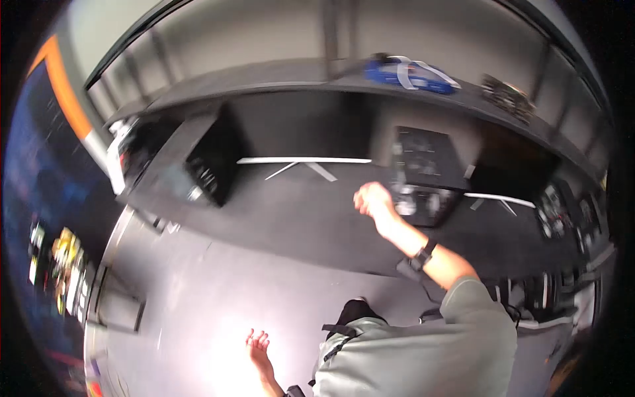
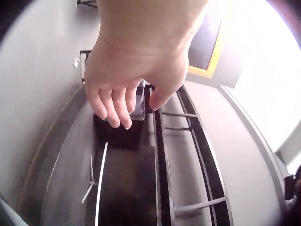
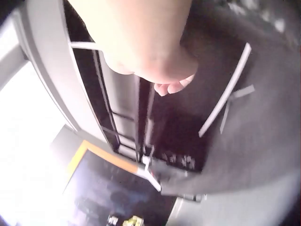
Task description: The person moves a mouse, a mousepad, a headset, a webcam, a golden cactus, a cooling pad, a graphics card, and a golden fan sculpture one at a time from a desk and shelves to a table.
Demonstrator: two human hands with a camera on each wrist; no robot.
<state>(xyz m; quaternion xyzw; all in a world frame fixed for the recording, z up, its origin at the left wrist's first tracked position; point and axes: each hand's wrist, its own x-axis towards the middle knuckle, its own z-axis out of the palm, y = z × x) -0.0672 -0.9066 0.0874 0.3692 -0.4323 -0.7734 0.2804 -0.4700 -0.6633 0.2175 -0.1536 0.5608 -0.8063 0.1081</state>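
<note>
My right hand (image 1: 378, 204) hovers above the dark desk (image 1: 297, 212), just left of a black box-shaped device (image 1: 426, 159). Its fingers are loosely curled around nothing visible; in the right wrist view the hand (image 3: 164, 70) shows only a few bent fingertips. Lower down, over the grey floor (image 1: 192, 284), hangs my left hand (image 1: 260, 354) with fingers spread and slightly bent. The left wrist view shows that hand (image 2: 131, 75) with an empty gap between thumb and fingers.
Another black box (image 1: 215, 159) stands on the desk's left part. White strips (image 1: 304, 160) run along the desk's back. A blue object (image 1: 410, 74) and a brownish item (image 1: 508, 98) lie on the upper shelf (image 1: 264, 76). More dark devices (image 1: 554, 212) are at the right.
</note>
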